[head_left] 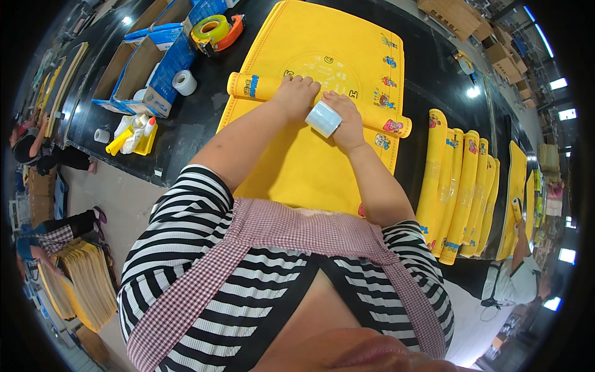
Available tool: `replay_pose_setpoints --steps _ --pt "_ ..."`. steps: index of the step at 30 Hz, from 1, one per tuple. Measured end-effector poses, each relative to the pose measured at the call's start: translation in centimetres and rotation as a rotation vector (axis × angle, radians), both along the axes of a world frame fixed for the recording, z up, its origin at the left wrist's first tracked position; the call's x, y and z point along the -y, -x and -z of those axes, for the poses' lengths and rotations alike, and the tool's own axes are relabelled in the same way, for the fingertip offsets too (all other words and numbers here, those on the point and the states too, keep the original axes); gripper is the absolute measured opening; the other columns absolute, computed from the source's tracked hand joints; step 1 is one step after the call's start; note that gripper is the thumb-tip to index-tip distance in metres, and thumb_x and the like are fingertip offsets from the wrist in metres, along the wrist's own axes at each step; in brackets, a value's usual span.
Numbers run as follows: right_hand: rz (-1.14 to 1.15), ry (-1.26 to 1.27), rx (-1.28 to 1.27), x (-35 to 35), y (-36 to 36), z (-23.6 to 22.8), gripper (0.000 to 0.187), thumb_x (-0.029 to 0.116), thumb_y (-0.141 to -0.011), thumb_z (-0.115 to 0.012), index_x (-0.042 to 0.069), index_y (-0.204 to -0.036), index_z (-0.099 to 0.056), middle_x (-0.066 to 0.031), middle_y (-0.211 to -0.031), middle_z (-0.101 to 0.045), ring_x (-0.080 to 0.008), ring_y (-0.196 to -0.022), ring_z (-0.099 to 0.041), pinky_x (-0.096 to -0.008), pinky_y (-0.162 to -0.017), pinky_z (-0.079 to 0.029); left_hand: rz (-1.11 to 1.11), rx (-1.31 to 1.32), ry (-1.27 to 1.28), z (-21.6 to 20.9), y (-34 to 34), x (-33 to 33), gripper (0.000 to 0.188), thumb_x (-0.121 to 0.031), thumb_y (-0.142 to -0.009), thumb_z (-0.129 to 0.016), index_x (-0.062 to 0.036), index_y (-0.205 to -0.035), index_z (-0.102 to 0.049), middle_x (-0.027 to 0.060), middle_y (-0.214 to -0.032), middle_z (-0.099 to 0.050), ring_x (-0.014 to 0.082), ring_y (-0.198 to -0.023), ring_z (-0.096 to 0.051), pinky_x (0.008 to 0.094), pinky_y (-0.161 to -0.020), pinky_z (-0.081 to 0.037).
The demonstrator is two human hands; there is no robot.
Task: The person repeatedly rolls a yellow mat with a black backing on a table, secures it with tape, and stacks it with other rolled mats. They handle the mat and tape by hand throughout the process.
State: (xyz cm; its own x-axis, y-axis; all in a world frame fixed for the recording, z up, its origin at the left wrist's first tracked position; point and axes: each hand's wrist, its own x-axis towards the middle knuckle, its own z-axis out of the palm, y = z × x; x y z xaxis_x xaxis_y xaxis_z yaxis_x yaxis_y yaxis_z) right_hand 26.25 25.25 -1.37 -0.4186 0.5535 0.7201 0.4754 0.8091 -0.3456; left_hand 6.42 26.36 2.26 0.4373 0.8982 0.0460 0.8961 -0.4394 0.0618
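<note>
A yellow printed mat (pixel 322 31) lies on the black table before me, its near part formed into a roll (pixel 248 87) that runs crosswise. My left hand (pixel 297 96) is curled over the middle of this roll, fingers bent on its far side. Right beside it, my right hand (pixel 348 118) holds a roll of clear tape (pixel 323 119) against the palm, and its fingertips also rest on the rolled mat. The undersides of both hands are hidden. More flat yellow material lies between my forearms and my body.
Several finished yellow rolls (pixel 462 186) lie side by side at the right. At the far left are blue cardboard boxes (pixel 161 74), an orange tape dispenser (pixel 228 34), a white tape roll (pixel 184 82) and a small yellow tray (pixel 147 144). A co-worker (pixel 517 273) works at the right.
</note>
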Motion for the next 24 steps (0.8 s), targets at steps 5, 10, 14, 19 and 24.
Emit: replay_pose_setpoints --steps 5,10,14,19,24 --pt "-0.17 0.675 0.224 6.5 -3.7 -0.9 0.047 0.021 -0.077 -0.088 0.008 -0.12 -0.073 -0.0144 -0.125 -0.073 -0.0292 -0.112 -0.072 -0.0377 -0.102 -0.055 0.008 0.048 0.059 0.0 0.1 -1.4 0.059 -0.04 -0.086 -0.078 -0.0072 -0.131 -0.058 0.0143 -0.125 -0.064 0.0351 -0.121 -0.061 0.0476 -0.103 -0.046" --pt "-0.167 1.306 -0.746 15.7 -3.7 2.7 0.041 0.014 -0.096 -0.076 0.008 -0.135 -0.066 -0.0092 -0.135 -0.07 -0.0229 -0.124 -0.067 -0.0412 -0.11 -0.05 -0.048 0.079 0.334 -1.9 -1.3 -1.4 0.069 -0.047 -0.089 -0.077 -0.0023 -0.137 -0.055 0.0213 -0.13 -0.065 0.0411 -0.124 -0.061 0.0498 -0.104 -0.048" --pt "-0.327 1.27 -1.263 15.9 -4.7 3.4 0.045 0.022 -0.106 -0.063 0.012 -0.149 -0.054 -0.0058 -0.152 -0.057 -0.0215 -0.138 -0.054 -0.0446 -0.117 -0.039 -0.005 0.332 0.533 -2.9 -5.7 5.4 0.083 -0.035 -0.091 -0.077 0.0016 -0.155 -0.04 0.0281 -0.144 -0.058 0.0423 -0.131 -0.058 0.0474 -0.11 -0.046" --pt "-0.128 0.961 -1.418 15.4 -4.8 1.8 0.041 0.022 -0.108 -0.06 0.008 -0.146 -0.057 -0.0045 -0.141 -0.064 -0.0158 -0.127 -0.06 -0.0316 -0.104 -0.048 0.217 0.97 0.788 -3.3 -4.4 11.3 0.068 -0.007 -0.099 -0.063 -0.0042 -0.161 -0.036 0.0189 -0.153 -0.054 0.0265 -0.138 -0.057 0.0368 -0.113 -0.046" --pt "0.293 0.919 -1.203 12.1 -15.6 3.0 0.033 0.015 -0.099 -0.071 0.001 -0.129 -0.068 -0.007 -0.117 -0.073 -0.0179 -0.103 -0.07 -0.0356 -0.089 -0.057 0.42 0.905 0.682 -1.1 -1.5 15.6 0.053 -0.001 -0.101 -0.06 -0.0057 -0.153 -0.051 0.0134 -0.143 -0.062 0.0226 -0.132 -0.06 0.0343 -0.11 -0.048"
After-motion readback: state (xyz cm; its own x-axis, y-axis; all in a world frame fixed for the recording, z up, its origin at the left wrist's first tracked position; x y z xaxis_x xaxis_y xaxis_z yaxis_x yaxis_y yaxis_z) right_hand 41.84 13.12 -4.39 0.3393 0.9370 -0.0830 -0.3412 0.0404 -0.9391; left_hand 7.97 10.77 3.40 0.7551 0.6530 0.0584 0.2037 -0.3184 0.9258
